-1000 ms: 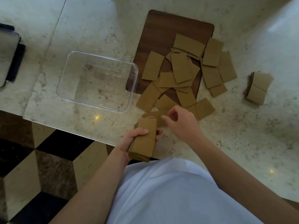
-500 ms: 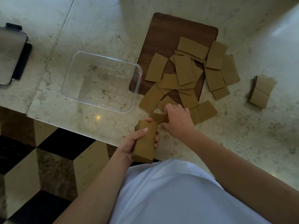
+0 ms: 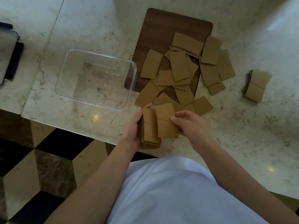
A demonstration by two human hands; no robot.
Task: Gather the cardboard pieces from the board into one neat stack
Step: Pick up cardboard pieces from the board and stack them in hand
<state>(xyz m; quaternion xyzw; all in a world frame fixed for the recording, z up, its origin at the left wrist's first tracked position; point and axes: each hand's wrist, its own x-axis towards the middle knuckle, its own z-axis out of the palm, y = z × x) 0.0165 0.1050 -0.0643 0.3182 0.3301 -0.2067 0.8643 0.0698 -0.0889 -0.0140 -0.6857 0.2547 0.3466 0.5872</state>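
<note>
Several tan cardboard pieces (image 3: 180,68) lie scattered over the near end of a dark wooden board (image 3: 163,31) and spill onto the marble counter. My left hand (image 3: 133,129) grips a stack of cardboard pieces (image 3: 149,135) near the counter's front edge. My right hand (image 3: 188,125) pinches a folded cardboard piece (image 3: 165,120) and holds it against the right side of that stack, partly overlapping it.
A clear, empty plastic container (image 3: 95,79) sits left of the board. A second small stack of cardboard (image 3: 256,85) lies at the right on the counter. A dark-edged tray (image 3: 9,59) is at the far left. The counter's front edge (image 3: 68,128) drops to a checkered floor.
My right hand picked a piece off the counter near the board's front and brought it back to the stack in my left hand. The camera view shifted slightly.
</note>
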